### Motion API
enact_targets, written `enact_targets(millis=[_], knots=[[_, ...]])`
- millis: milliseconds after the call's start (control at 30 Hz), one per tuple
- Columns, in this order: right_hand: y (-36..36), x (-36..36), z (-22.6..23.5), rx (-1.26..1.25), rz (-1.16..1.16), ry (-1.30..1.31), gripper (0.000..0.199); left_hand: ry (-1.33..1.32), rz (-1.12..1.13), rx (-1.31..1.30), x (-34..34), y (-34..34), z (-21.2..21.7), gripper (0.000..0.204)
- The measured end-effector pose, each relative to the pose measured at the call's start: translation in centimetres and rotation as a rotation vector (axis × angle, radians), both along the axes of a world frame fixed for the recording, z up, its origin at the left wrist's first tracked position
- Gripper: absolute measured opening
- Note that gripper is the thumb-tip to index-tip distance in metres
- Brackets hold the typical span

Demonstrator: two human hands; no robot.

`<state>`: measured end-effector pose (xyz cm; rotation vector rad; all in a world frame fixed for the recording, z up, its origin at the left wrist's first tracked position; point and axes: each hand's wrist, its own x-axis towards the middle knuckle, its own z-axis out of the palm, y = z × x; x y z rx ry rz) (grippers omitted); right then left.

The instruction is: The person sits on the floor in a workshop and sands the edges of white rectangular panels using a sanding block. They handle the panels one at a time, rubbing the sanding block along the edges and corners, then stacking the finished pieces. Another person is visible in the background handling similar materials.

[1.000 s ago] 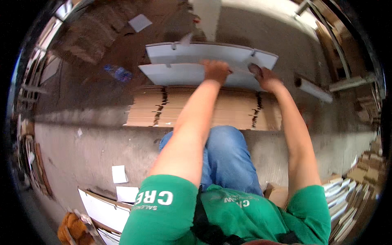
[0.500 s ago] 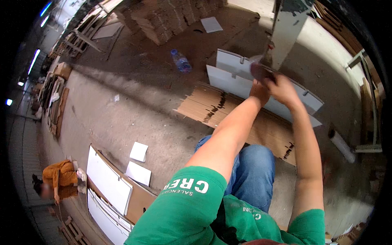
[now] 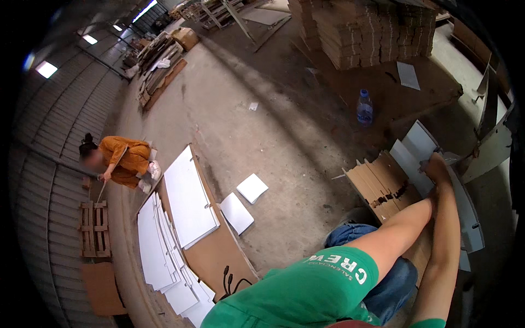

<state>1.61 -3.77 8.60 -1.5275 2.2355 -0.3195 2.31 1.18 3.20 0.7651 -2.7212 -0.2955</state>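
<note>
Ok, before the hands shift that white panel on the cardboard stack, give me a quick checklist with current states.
1. Hand on the white panel: ok, one hand rests at its edge; which hand it is cannot be told.
2. Other hand's grip: cannot tell, it is hidden behind the forearm.
3. Panel seated on the cardboard stack: ok, it lies across the flattened sheets.
4. Water bottle clear of the panel: ok, it stands apart on the floor.
5. Person in orange out of the way: ok, crouched far to the left.
</note>
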Motion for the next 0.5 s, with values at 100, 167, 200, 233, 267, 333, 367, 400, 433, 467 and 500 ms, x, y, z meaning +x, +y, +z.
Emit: enact_targets(millis=[100,167,200,233,267,333,367,400,433,467,500], knots=[[-1.2,-0.3,-0.6,0.012,0.051,0.050,0.033,0.003,0.000,0.018,-0.1,-0.3,-0.2,0.029],[-1.7,0.0,-0.3,0.040,0.113,0.192,0.032,0.002,-0.003,0.018,-0.1,-0.4,-0.4,0.028],[-1.7,0.2,0.1,0.106,0.106,0.286,0.031,0.004,0.003,0.019,0.0,-0.5,-0.4,0.028],[-1.7,0.5,0.6,0.134,0.124,0.244,0.031,0.004,0.005,0.020,0.0,-0.4,-0.4,0.028],[-1.6,0.8,1.2,0.196,0.112,0.218,0.031,0.001,0.001,0.025,0.1,-0.4,-0.4,0.027],[-1.4,1.3,2.4,0.293,0.128,0.154,0.032,0.000,0.000,0.031,0.2,-0.3,-0.2,0.027],[-1.2,1.4,3.0,0.326,0.158,0.123,0.032,-0.001,-0.002,0.029,0.3,-0.4,-0.1,0.027],[-1.1,1.6,3.2,0.345,0.172,0.104,0.031,0.001,-0.004,0.027,0.3,-0.3,0.0,0.027],[-1.0,1.6,3.2,0.339,0.195,0.146,0.031,0.005,-0.003,0.026,0.3,-0.3,0.0,0.027],[-1.0,1.7,3.0,0.320,0.207,0.198,0.031,0.004,-0.002,0.026,0.4,-0.3,0.1,0.027],[-0.8,1.8,2.5,0.323,0.214,0.264,0.030,0.006,-0.003,0.024,0.3,-0.2,0.2,0.027]])
